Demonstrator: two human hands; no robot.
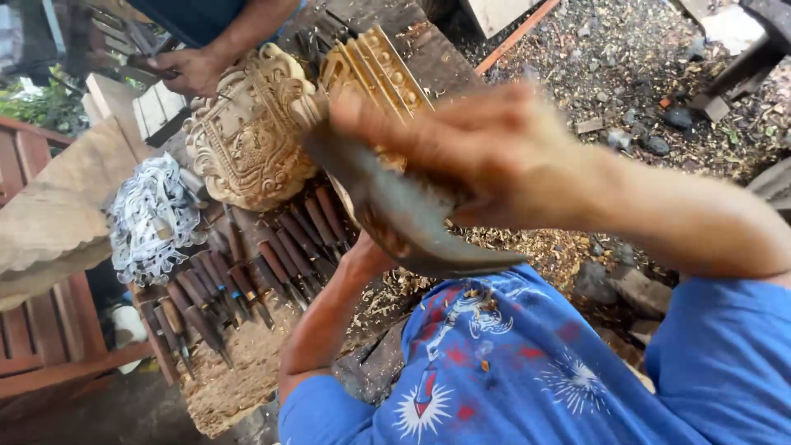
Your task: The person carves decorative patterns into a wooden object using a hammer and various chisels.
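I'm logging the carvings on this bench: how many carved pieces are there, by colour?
Pale bare-wood crest carving: 1
Golden-yellow beaded carving: 1
White openwork carving: 1
Total: 3
Not counted: the curved grey tool in the right hand.

This is an open-air woodcarving workshop: rows of wooden-handled chisels (247, 264) lie on a rough plank counter (231, 379) beside an ornate carved wooden panel (247, 132), with wood shavings (544, 247) and chips littering the dirt ground (626, 66).
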